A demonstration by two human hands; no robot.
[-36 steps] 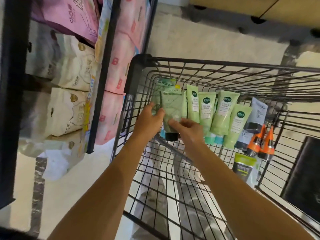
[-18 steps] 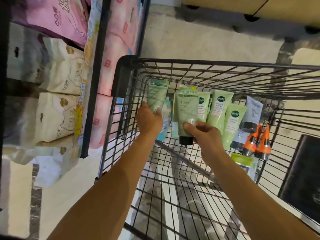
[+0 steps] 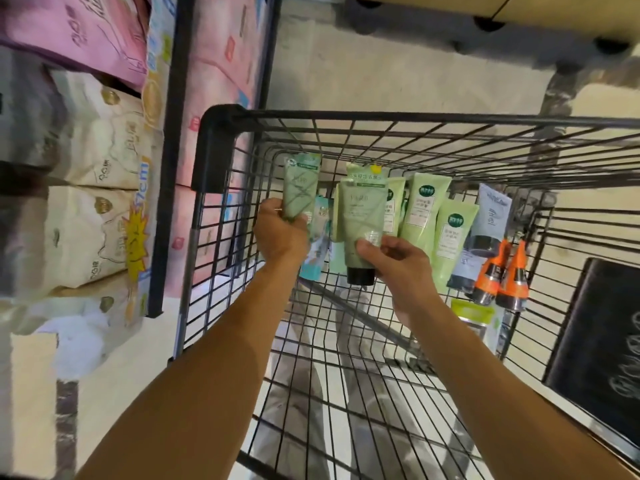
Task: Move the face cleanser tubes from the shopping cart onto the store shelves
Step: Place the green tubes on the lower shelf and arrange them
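1. Store shelves: on the left, just beside the cart and stacked with pink and cream packs. No free slot for tubes shows from here, so you must find one.
2. Shopping cart: wire basket, centre to right. More green tubes lean at its far wall, with a grey tube and orange-capped tubes to their right.
3. Right grip: fingers curled round the lower body of the bigger green tube, which is upright with its black cap down, inside the basket and clear of the floor mesh.
4. Left grip: closed round the bottom of the pale green tube, upright near the cart's far-left corner.
5. Step, as judged: pick-up done for two tubes and carry to the shelf not begun. Both tubes sit below the rim.
6. Next move calls for raising both tubes over the rim, swinging left and keeping them off the wire. Mind the corner post.
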